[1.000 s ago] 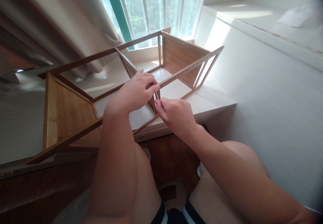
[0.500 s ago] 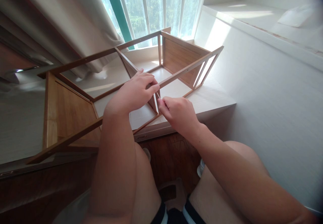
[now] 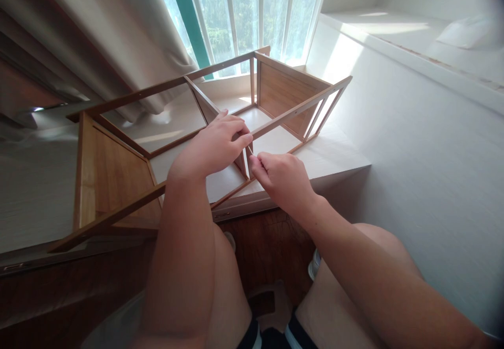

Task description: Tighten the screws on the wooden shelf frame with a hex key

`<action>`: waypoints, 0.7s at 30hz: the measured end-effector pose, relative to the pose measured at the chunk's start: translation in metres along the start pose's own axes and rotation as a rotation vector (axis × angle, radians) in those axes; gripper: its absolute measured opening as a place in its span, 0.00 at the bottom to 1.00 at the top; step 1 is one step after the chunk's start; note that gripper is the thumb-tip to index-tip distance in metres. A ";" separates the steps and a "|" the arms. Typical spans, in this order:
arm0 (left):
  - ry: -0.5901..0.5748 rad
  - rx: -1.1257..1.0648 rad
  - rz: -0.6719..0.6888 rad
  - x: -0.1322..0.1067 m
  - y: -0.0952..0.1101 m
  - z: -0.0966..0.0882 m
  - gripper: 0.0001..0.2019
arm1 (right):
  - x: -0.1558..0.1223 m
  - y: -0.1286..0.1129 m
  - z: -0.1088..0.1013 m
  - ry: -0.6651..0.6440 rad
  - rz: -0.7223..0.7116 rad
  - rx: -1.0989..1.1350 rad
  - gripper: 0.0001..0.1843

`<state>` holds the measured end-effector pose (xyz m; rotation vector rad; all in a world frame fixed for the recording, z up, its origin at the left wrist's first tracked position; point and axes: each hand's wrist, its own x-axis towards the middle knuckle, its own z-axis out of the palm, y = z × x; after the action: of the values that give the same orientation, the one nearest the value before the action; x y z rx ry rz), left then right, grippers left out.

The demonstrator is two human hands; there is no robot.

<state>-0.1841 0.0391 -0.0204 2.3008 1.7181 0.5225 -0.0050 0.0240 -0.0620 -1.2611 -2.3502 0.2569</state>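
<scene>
Head view: a wooden rack (image 3: 271, 123) lies on its side along a white ledge (image 3: 334, 152) below the window (image 3: 244, 18), its long rails running from lower left to upper right. Three panels span it: a left panel (image 3: 118, 176), a middle panel (image 3: 201, 98) partly behind the left hand (image 3: 220, 144), and a right panel (image 3: 289, 92) near the window.

The left hand lies over the near rail (image 3: 303, 106) at the middle panel, fingers bent and together, thumb toward the right hand (image 3: 285, 178); how firmly they grip is hidden. The right hand, just beside it, is curled closed, thumb and forefinger pinching a thin, pale rod (image 3: 250, 150) that points up to the rail under the left hand's thumb. What the rod's tip meets cannot be made out. A curtain (image 3: 129, 39) hangs at the left, and dark floor (image 3: 260, 239) shows between the person's legs.
</scene>
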 end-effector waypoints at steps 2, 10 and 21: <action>-0.001 0.003 0.004 0.000 0.001 0.000 0.14 | 0.000 0.000 0.000 -0.005 0.003 -0.004 0.23; -0.011 0.006 -0.005 0.001 0.001 0.000 0.14 | 0.001 -0.002 0.000 -0.019 -0.008 -0.018 0.23; 0.002 0.003 -0.004 0.000 0.002 0.000 0.14 | 0.000 -0.002 0.003 0.006 -0.024 -0.034 0.23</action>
<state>-0.1823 0.0385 -0.0193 2.2994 1.7253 0.5215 -0.0079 0.0225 -0.0638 -1.2470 -2.3725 0.2060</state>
